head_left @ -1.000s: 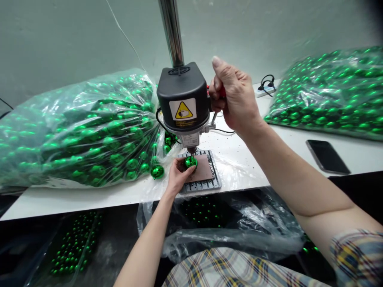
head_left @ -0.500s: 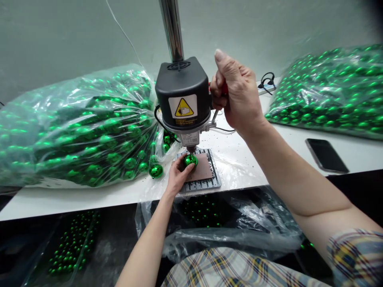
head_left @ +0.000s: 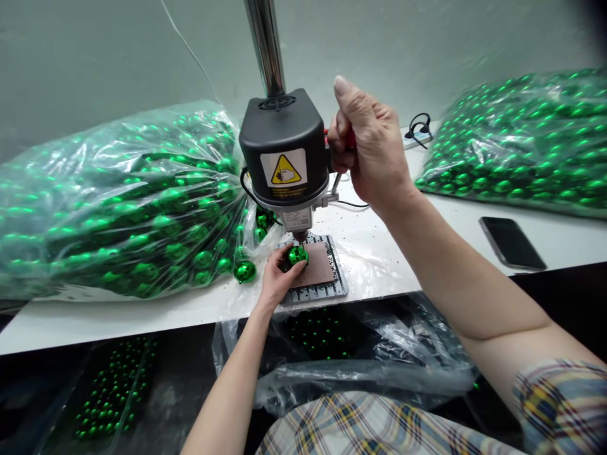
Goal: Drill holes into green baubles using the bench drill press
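A shiny green ball (head_left: 298,255) is gripped between the thumb and fingers of my left hand (head_left: 279,273). It rests on a brownish pad (head_left: 317,265) over the slotted metal base (head_left: 339,285) of a bench drill press (head_left: 283,148). The drill's tip points down right at the ball's top; whether it touches or enters, I cannot tell. Up at the drill's right side, my right hand (head_left: 372,142) is closed around the red-knobbed feed lever (head_left: 350,139), thumb raised. Another green ball (head_left: 245,272) lies on the white table just left of my left hand.
A big clear bag (head_left: 118,208) of green balls fills the table's left side. Another full bag (head_left: 521,145) stands at the right, behind a phone (head_left: 513,242). Below the table edge hangs an open plastic bag (head_left: 360,382) with green balls inside. Dark shavings are scattered around the base.
The view has shifted slightly, so everything sits a little further left. The ball appears slightly turned in my left hand, and more of the drill tip shows. Both hands keep their grips.
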